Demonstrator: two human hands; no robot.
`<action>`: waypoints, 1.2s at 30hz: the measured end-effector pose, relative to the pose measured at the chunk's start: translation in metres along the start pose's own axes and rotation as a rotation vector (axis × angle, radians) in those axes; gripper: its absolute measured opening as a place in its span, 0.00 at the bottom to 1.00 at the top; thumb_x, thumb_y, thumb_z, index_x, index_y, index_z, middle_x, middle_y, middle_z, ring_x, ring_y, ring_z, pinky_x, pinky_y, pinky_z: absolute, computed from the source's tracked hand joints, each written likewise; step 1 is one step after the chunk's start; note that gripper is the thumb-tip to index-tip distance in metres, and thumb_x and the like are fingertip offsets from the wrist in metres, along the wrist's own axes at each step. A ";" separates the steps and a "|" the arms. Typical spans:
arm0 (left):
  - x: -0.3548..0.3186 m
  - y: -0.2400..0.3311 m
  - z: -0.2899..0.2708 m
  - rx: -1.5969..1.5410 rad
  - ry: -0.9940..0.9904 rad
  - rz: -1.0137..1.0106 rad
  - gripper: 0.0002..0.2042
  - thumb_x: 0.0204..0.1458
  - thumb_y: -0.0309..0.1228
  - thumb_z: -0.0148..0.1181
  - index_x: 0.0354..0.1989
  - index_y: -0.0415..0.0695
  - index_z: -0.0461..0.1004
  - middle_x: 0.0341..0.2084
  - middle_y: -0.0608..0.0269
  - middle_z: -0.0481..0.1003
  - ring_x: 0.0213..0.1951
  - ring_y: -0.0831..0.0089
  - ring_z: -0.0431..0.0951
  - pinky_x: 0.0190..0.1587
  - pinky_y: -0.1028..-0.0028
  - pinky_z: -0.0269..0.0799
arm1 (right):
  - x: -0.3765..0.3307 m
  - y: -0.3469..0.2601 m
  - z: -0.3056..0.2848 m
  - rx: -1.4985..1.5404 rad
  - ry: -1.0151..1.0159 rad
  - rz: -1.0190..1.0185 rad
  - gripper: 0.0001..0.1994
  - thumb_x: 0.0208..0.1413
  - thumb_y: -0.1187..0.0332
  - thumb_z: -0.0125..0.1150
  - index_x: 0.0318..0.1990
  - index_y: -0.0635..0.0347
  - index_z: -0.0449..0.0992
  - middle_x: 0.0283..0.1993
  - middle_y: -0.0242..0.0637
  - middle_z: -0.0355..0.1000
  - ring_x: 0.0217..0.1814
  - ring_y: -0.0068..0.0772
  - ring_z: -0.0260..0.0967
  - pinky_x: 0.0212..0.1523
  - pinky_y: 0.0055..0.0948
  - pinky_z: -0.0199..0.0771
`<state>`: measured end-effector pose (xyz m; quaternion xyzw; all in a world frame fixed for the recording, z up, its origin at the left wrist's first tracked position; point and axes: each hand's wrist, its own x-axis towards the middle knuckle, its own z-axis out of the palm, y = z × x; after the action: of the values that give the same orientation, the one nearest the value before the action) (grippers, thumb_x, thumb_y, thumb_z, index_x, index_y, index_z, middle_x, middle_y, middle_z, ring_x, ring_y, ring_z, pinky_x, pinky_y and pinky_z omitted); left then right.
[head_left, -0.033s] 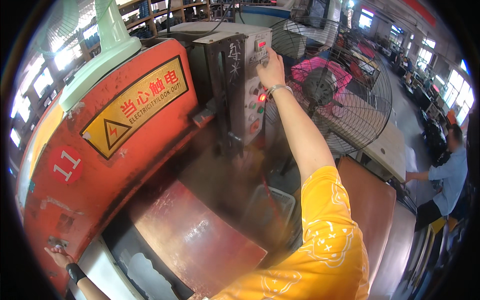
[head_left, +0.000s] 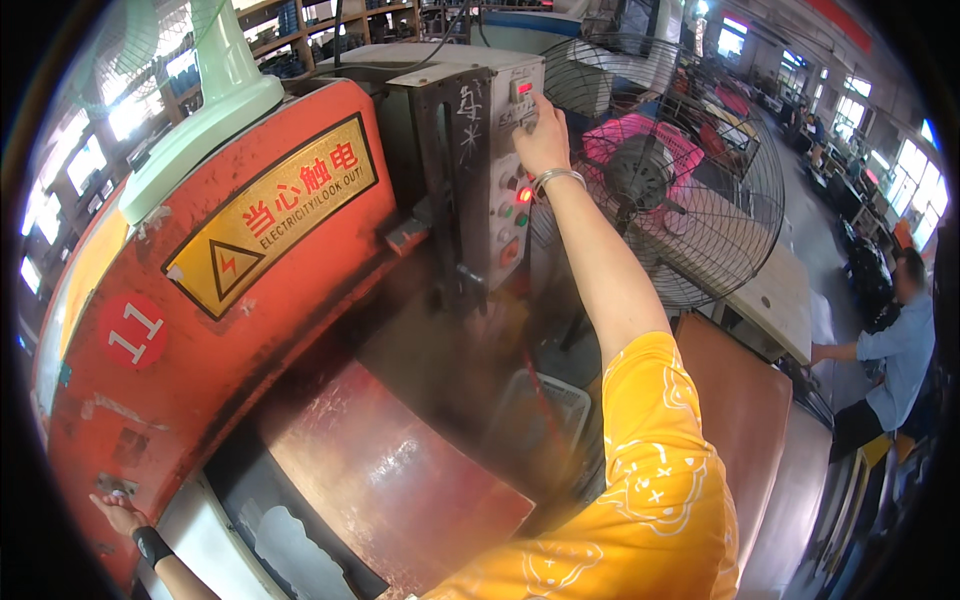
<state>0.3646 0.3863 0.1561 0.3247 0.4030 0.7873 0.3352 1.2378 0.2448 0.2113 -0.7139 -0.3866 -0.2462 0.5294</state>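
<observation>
My left hand (head_left: 123, 515), fingers loosely spread, is at a knob (head_left: 118, 492) on the orange machine (head_left: 200, 345), my right hand (head_left: 543, 140), grip unclear, at the grey control panel (head_left: 503, 165): seemingly an adjusting step, next calling for a steady fingertip.

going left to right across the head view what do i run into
Left hand at the red machine's lower corner, yellow warning label, dark metal upright, right hand at the control panel, black wire-caged fan, co-worker in a light blue shirt
</observation>
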 end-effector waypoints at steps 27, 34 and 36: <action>-0.250 0.021 -0.223 0.871 0.053 0.241 0.08 0.54 0.34 0.50 0.28 0.43 0.69 0.21 0.65 0.69 0.25 0.72 0.68 0.29 0.74 0.64 | -0.019 -0.060 -0.005 0.104 0.029 -0.131 0.26 0.35 0.72 0.58 0.49 0.60 0.72 0.48 0.51 0.70 0.52 0.47 0.67 0.53 0.36 0.65; -0.323 0.080 -0.215 0.171 0.296 0.019 0.10 0.58 0.34 0.47 0.26 0.45 0.67 0.20 0.69 0.66 0.23 0.80 0.66 0.29 0.80 0.64 | -0.176 -0.243 -0.014 0.594 -0.435 -0.364 0.19 0.56 0.75 0.49 0.57 0.68 0.63 0.59 0.43 0.61 0.60 0.35 0.58 0.60 0.31 0.57; -0.339 0.100 -0.269 0.177 0.350 -0.090 0.10 0.58 0.35 0.49 0.27 0.44 0.68 0.22 0.67 0.69 0.25 0.81 0.69 0.30 0.80 0.66 | -0.224 -0.318 -0.014 0.814 -0.650 -0.520 0.20 0.58 0.75 0.47 0.58 0.66 0.61 0.61 0.42 0.60 0.62 0.34 0.57 0.61 0.31 0.54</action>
<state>0.3189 -0.0386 0.0345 0.1926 0.5371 0.7774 0.2648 0.8503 0.2113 0.2250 -0.3733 -0.7555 0.0321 0.5374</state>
